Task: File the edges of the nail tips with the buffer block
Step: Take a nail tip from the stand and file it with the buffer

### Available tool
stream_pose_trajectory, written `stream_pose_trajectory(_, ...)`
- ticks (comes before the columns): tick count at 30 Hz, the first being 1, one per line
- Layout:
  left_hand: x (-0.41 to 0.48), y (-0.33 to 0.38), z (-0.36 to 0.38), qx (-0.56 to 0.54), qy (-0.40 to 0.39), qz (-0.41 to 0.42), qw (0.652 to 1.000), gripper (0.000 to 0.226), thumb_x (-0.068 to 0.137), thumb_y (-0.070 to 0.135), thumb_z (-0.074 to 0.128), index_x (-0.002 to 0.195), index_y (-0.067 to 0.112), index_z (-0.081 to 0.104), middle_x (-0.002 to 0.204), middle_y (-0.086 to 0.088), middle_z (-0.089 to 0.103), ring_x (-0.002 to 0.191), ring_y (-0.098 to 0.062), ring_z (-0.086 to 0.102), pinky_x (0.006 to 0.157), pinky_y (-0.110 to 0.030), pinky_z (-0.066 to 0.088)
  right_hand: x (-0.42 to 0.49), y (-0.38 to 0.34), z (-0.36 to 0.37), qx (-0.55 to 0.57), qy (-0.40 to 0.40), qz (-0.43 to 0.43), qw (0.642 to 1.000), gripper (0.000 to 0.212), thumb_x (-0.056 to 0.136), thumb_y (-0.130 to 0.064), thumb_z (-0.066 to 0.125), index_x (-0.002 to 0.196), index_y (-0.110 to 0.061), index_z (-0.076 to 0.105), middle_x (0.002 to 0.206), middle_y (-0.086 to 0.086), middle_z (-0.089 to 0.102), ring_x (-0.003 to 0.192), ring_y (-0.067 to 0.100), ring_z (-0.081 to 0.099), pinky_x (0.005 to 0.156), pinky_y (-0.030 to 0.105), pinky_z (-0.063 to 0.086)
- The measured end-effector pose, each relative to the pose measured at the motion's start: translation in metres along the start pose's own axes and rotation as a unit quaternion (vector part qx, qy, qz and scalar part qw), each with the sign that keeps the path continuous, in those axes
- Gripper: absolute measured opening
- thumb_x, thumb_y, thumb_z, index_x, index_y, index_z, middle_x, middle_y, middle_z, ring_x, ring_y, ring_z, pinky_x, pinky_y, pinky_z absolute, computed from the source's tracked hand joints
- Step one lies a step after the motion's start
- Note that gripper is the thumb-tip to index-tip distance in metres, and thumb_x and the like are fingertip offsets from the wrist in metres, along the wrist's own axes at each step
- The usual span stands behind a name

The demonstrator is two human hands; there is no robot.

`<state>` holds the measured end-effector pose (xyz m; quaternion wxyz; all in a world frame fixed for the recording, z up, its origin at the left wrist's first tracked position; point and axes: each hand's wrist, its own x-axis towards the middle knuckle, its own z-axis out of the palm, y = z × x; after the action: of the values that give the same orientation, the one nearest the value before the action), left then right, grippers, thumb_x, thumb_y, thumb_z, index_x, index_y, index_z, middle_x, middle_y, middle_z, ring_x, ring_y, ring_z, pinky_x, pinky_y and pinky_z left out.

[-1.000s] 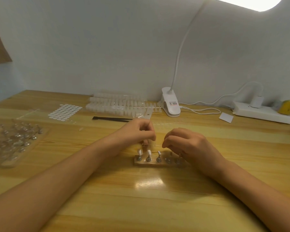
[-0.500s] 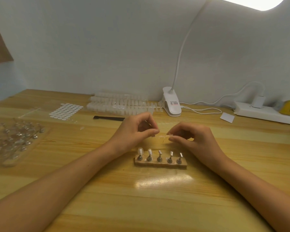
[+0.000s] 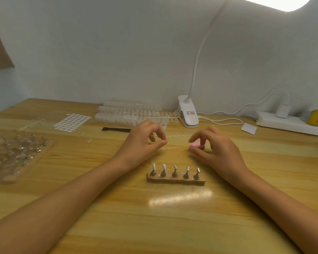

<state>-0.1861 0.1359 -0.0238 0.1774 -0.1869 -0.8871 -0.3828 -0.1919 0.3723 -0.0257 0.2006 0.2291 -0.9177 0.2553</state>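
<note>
Pink buffer block (image 3: 197, 145) between the right hand's (image 3: 218, 153) thumb and fingers (image 3: 196, 136).

A pink buffer block (image 3: 197, 145) is seen just right of centre. The table (image 3: 154, 226) is coloured honey yellow and streaked with darker brown grain. At lower centre, a brown holder (image 3: 175, 180) is shown with dark grey stands (image 3: 174, 174) and clear, whitish nail tips (image 3: 154, 165). Toward the upper middle, milky white strips (image 3: 132, 114), a black tool (image 3: 116, 129) and a sheet (image 3: 72, 122) patterned in rows of white dots are seen. The lamp (image 3: 188, 114), power strip (image 3: 290, 125) and card (image 3: 248, 128) are white. A yellow object (image 3: 315, 117) is seen at far right.
</note>
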Motion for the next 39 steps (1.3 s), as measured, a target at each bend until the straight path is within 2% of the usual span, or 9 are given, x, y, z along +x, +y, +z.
stream_pose_trajectory(4,-0.002,-0.002,-0.001,0.037,-0.081,0.027,0.996,0.007,0.086,0.022,0.070,0.088,0.025,0.063,0.090,0.016,0.061,0.080,-0.003,0.057,0.071,-0.015,0.047,0.003,0.017,-0.006,-0.023,-0.036,0.062,0.997,0.020,0.092,-0.041,0.064,0.111,-0.035,0.065,0.110,-0.016,0.051,0.096,0.000,0.047,0.062,0.019,0.038)
stream_pose_trajectory(7,-0.002,-0.003,-0.001,0.036,-0.084,0.019,0.996,0.007,0.087,0.020,0.070,0.088,0.023,0.064,0.093,0.015,0.060,0.083,-0.001,0.057,0.072,-0.012,0.046,0.003,0.020,-0.007,-0.041,-0.073,0.069,0.994,0.020,0.091,-0.040,0.065,0.110,-0.038,0.063,0.113,-0.019,0.052,0.094,-0.002,0.048,0.062,0.018,0.037)
stream_pose_trajectory(16,-0.002,0.010,0.001,-0.085,-0.066,0.031,0.994,0.006,0.085,0.023,0.071,0.085,0.027,0.066,0.091,0.014,0.062,0.072,0.001,0.050,0.065,-0.007,0.039,0.005,-0.007,-0.001,0.126,-0.082,0.007,0.989,0.018,0.081,-0.031,0.079,0.097,-0.030,0.072,0.091,-0.015,0.070,0.077,0.001,0.059,0.060,0.021,0.045)
stream_pose_trajectory(20,-0.002,0.010,0.004,-0.109,-0.079,0.030,0.991,0.006,0.084,0.023,0.072,0.083,0.027,0.068,0.089,0.013,0.063,0.071,0.000,0.050,0.061,-0.009,0.040,0.008,-0.018,0.004,0.335,-0.114,0.115,0.928,0.017,0.085,-0.019,0.075,0.100,-0.016,0.069,0.090,-0.002,0.074,0.070,0.011,0.071,0.051,0.019,0.052)
stream_pose_trajectory(23,-0.001,0.006,0.001,-0.155,-0.081,-0.005,0.985,0.009,0.084,0.022,0.073,0.082,0.030,0.069,0.088,0.016,0.065,0.073,0.000,0.053,0.062,-0.013,0.043,0.009,-0.018,0.002,0.412,-0.114,0.165,0.889,0.017,0.087,-0.020,0.071,0.102,-0.012,0.069,0.087,0.004,0.077,0.074,0.017,0.073,0.056,0.023,0.057)
stream_pose_trajectory(29,0.001,0.003,0.000,-0.186,-0.064,-0.031,0.980,0.005,0.084,0.026,0.073,0.081,0.029,0.070,0.086,0.011,0.066,0.079,-0.005,0.058,0.068,-0.019,0.047,0.013,-0.025,0.007,0.389,-0.156,0.160,0.894,0.023,0.088,-0.026,0.072,0.103,-0.008,0.069,0.090,0.006,0.077,0.076,0.021,0.074,0.054,0.023,0.052)
stream_pose_trajectory(34,0.001,0.003,0.001,-0.182,-0.070,-0.029,0.980,0.006,0.083,0.027,0.073,0.080,0.032,0.069,0.083,-0.001,0.062,0.076,-0.012,0.055,0.065,-0.017,0.046,0.012,-0.018,0.006,0.423,-0.057,0.195,0.883,0.023,0.089,-0.029,0.070,0.102,-0.010,0.068,0.093,0.005,0.077,0.064,0.021,0.067,0.046,0.024,0.048)
stream_pose_trajectory(37,0.001,0.003,0.000,-0.190,-0.060,-0.032,0.979,0.006,0.084,0.026,0.072,0.080,0.029,0.068,0.081,-0.001,0.060,0.075,-0.010,0.054,0.066,-0.017,0.045,0.009,-0.021,0.010,0.392,-0.132,0.114,0.903,0.020,0.087,-0.021,0.072,0.099,-0.006,0.068,0.090,0.006,0.077,0.069,0.020,0.070,0.050,0.019,0.049)
stream_pose_trajectory(39,0.000,0.005,0.000,-0.190,-0.069,-0.021,0.979,0.008,0.084,0.024,0.071,0.080,0.029,0.068,0.078,0.000,0.059,0.073,-0.008,0.052,0.064,-0.015,0.043,0.009,-0.020,0.011,0.399,-0.100,0.123,0.903,0.020,0.088,-0.026,0.071,0.099,-0.009,0.068,0.090,0.004,0.077,0.061,0.016,0.066,0.047,0.017,0.046)
